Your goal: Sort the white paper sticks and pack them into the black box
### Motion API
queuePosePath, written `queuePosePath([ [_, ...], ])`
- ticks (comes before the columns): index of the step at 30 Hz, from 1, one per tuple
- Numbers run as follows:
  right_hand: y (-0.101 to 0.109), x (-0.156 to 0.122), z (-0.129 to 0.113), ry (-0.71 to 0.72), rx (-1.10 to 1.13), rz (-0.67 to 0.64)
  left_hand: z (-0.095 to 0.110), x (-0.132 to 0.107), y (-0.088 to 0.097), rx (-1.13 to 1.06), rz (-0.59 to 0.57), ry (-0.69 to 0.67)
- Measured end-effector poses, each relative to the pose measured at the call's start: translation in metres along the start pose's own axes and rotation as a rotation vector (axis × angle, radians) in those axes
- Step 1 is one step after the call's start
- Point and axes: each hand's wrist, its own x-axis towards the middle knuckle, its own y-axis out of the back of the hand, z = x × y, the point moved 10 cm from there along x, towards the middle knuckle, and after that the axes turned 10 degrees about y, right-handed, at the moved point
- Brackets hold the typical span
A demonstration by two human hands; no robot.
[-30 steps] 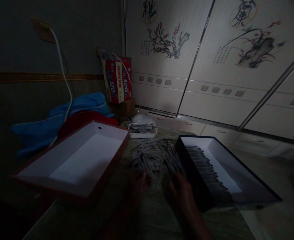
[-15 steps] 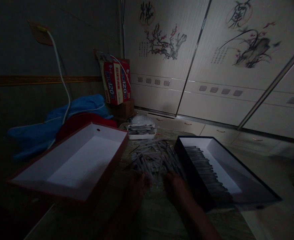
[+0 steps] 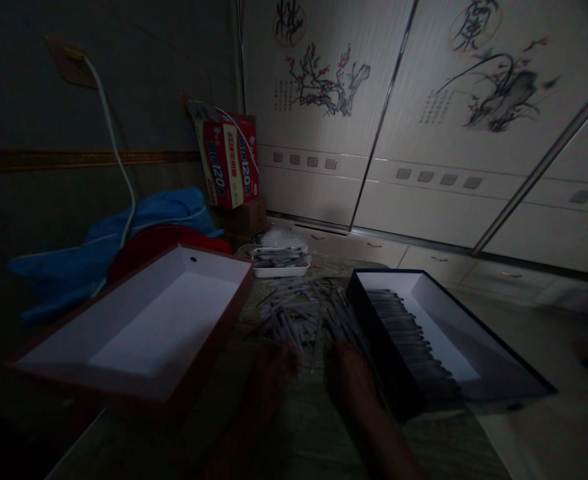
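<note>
Your left hand [image 3: 277, 370] and right hand [image 3: 348, 373] are bordering the sticks [image 3: 297, 317], which are lying toward the far edge of the table [image 3: 307, 433]; those nearest your right hand are pointing away along the dark box [image 3: 387, 353]. I cannot tell whether either is gripping any.

Tbl [image 3: 307, 433], sticks [image 3: 294, 317], red box [image 3: 159, 327], blk box [image 3: 378, 340], tray [image 3: 281, 271]

Looks like a loose heap of slim, greyish pen-like sticks [image 3: 294, 315], crisscrossed at many angles. Lies on the counter [image 3: 307, 437] between the red box [image 3: 216, 339] and the dark box [image 3: 381, 350].
</note>
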Motion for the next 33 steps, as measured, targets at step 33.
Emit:
queuePosePath([
  [33,0.028,-0.044,-0.016,0.117,0.791,0.414,0.001,-0.002,-0.004,0.137,-0.040,-0.023],
])
